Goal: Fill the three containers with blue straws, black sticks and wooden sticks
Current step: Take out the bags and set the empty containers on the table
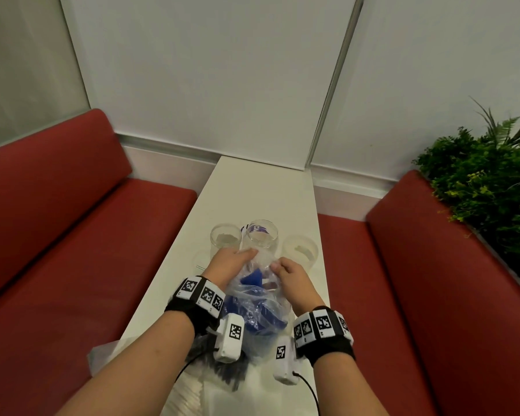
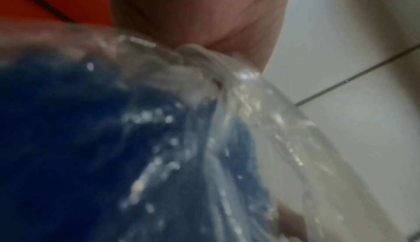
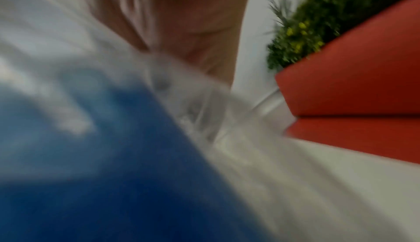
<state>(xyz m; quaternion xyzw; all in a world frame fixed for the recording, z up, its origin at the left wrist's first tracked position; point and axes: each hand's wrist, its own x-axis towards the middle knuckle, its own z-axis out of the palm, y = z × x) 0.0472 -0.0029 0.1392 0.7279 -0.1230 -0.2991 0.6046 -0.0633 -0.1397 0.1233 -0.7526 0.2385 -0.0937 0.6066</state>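
Note:
A clear plastic bag [image 1: 254, 298] of blue straws [image 1: 251, 280] lies on the white table [image 1: 261, 193] between my wrists. My left hand [image 1: 231, 261] grips the bag's far end on the left; my right hand [image 1: 285, 273] pinches it on the right. Three clear containers stand just beyond: left one [image 1: 225, 240], middle one [image 1: 260, 235] with a purple label behind it, right one [image 1: 300, 250]. In the wrist views the crinkled bag [image 2: 238, 102] and blue straws [image 3: 113, 156] fill the frame, blurred. A dark bundle [image 1: 222, 376], perhaps the black sticks, lies under my left wrist.
Red bench seats flank the narrow table, left [image 1: 72, 250] and right [image 1: 418, 295]. A green plant [image 1: 487, 187] stands behind the right bench. A white wall closes the table's far end. More clear plastic [image 1: 186, 394] lies at the near table edge.

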